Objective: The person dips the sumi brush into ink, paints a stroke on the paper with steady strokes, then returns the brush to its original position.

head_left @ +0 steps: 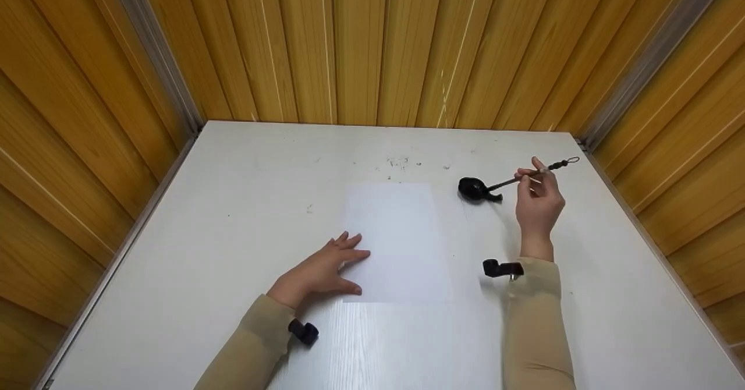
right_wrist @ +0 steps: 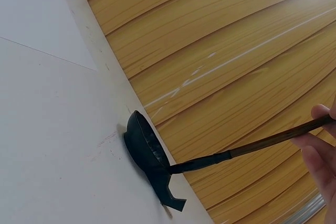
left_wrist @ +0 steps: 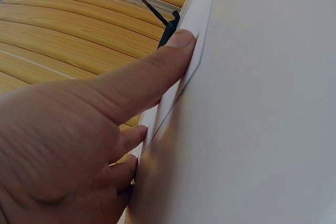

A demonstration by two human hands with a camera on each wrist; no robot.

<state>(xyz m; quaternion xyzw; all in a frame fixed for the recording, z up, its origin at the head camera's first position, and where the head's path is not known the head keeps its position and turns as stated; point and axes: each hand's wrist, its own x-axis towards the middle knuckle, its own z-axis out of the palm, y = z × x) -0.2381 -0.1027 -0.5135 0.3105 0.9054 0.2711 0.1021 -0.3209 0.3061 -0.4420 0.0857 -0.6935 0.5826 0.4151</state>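
Observation:
My right hand [head_left: 539, 206] pinches the thin wooden handle of an ink brush [right_wrist: 273, 139], which has a cord loop at its upper end. The brush slants down to the left, and its dark head reaches the rim of a small black ink dish [right_wrist: 140, 141] with a spout-like handle. Against the black dish, the very tip of the bristles is hard to make out. A white sheet of paper [head_left: 398, 238] lies flat left of the dish. My left hand [head_left: 320, 269] rests at the paper's left edge, fingers spread, thumb [left_wrist: 181, 39] near its lower corner.
The white table [head_left: 233, 233] carries small dark specks [head_left: 398, 162] beyond the paper. Yellow wood-look panels [head_left: 355, 46] stand behind the table and on both sides. Each sleeve has a black wrist camera [head_left: 502, 268] strapped to it.

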